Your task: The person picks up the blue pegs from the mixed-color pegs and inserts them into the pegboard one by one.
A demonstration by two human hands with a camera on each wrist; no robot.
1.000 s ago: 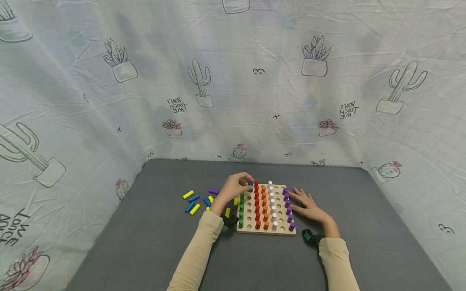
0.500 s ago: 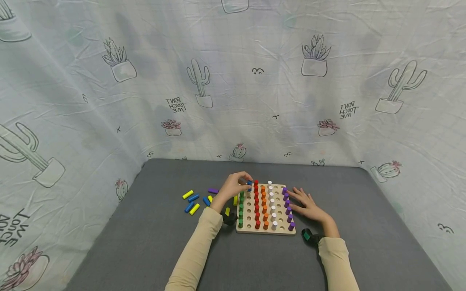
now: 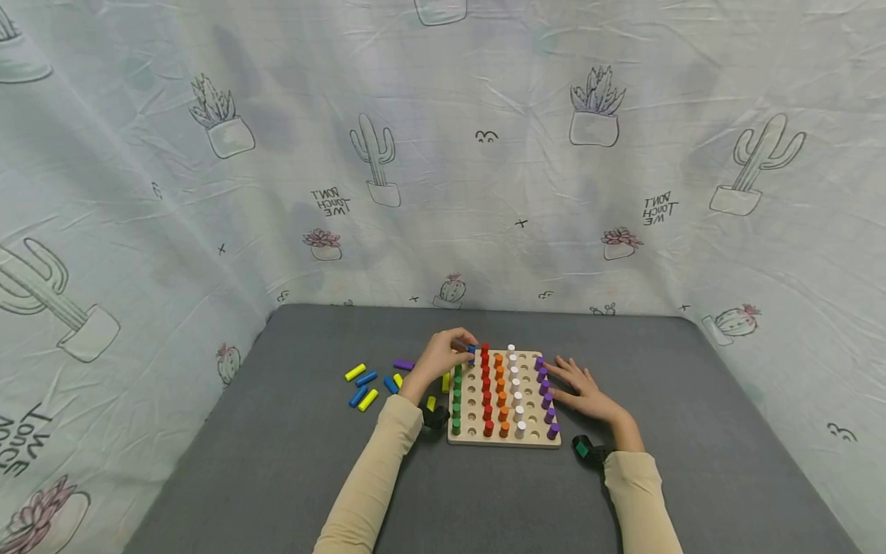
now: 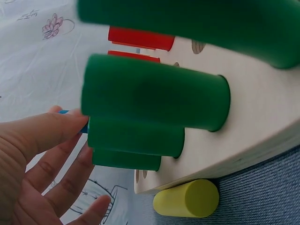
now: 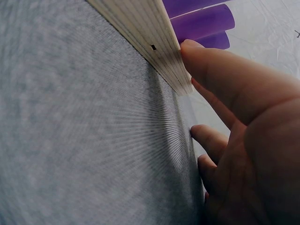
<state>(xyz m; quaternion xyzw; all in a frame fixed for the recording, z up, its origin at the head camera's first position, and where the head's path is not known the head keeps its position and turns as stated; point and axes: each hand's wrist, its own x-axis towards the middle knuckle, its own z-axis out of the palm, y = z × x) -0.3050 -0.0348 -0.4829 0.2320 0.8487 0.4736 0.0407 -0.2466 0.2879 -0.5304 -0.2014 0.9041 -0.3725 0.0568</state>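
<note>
My left hand (image 3: 443, 358) pinches a blue peg (image 3: 471, 351) between thumb and fingers, upright at the far end of the column beside the green pegs (image 3: 456, 412). In the left wrist view, green pegs (image 4: 154, 91) hide most of the blue one, and the thumb (image 4: 56, 131) is at its top. The wooden pegboard (image 3: 505, 442) also bears columns of red pegs (image 3: 487, 398), orange pegs (image 3: 502, 398), white pegs (image 3: 517, 399) and purple pegs (image 3: 547, 401). My right hand (image 3: 584, 394) lies with fingers spread at the board's right side, thumb (image 5: 211, 63) touching its edge.
Left of the board, loose yellow pegs (image 3: 368, 400), blue pegs (image 3: 358, 396) and a purple peg (image 3: 404, 365) lie on the grey tabletop (image 3: 277, 454). A yellow peg (image 4: 185, 198) lies close along the board's left edge. A patterned cloth (image 3: 443, 177) hangs behind the table.
My left hand keeps its pinch on the blue peg over the same far-left part of the board, with barely any movement. The right hand stays in place. The head view has shifted slightly.
</note>
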